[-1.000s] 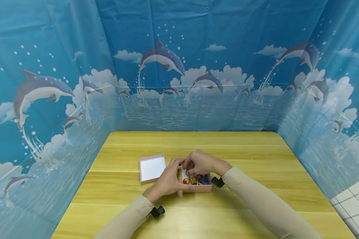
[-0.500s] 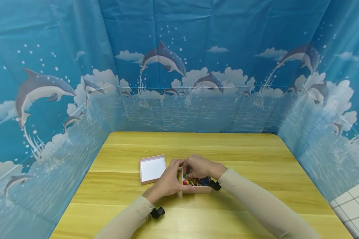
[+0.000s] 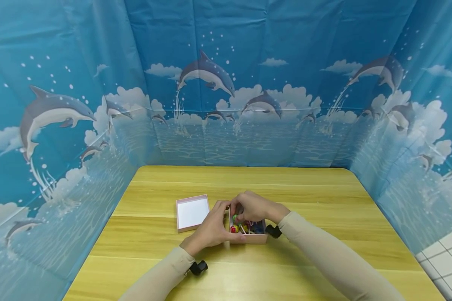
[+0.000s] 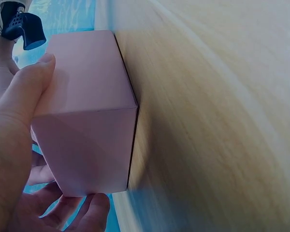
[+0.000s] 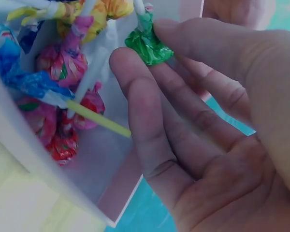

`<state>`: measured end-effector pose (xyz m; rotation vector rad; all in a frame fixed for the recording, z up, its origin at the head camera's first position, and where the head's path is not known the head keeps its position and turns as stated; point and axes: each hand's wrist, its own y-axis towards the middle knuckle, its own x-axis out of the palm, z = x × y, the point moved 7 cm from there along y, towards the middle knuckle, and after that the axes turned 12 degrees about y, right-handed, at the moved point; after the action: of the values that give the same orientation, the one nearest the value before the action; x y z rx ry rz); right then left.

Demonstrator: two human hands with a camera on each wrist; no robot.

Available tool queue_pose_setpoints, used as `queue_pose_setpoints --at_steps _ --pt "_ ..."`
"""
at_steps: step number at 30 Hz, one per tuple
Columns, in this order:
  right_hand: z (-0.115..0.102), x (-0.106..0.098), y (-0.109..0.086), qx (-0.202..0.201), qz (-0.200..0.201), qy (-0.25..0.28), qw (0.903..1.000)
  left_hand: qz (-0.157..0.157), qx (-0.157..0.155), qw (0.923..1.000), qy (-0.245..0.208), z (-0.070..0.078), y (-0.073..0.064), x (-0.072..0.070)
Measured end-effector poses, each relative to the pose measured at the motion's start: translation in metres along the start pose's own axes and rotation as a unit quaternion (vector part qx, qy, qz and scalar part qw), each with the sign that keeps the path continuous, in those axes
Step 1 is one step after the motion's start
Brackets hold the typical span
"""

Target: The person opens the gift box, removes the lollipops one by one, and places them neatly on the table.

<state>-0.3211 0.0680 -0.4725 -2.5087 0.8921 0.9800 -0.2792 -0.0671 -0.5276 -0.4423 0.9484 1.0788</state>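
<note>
My left hand grips a pink box, its thumb on one side wall and its fingers curled round the other. The box is uncovered and several wrapped lollipops lie in it: pink ones, a yellow one and a blue one. Reaching in from the right, my right hand pinches a green lollipop by its wrapper, thumb on one side and fingers on the other. In the head view that hand hides the far part of the box.
Left of the box lies its lid, white inside and turned upward, on the yellow wooden table. A blue curtain with dolphins closes off the back and both sides. White floor tiles show at the lower right.
My right hand has dipped lower into the box and risen slightly again, with the green lollipop now showing at its fingertips. My left hand and the lid have stayed in place.
</note>
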Motion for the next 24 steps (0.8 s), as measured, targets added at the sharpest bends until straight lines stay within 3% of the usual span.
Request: queue_pose_setpoints --at_steps 18,24 --pt "0.001 -0.044 -0.027 -0.016 0.078 0.001 0.9968 -0.007 -0.010 0.9999 -0.011 0.001 0.001 0.000" --pt "0.010 -0.061 -0.042 -0.001 0.109 0.010 0.9940 -0.008 -0.007 0.9999 -0.012 0.001 0.000 0.000"
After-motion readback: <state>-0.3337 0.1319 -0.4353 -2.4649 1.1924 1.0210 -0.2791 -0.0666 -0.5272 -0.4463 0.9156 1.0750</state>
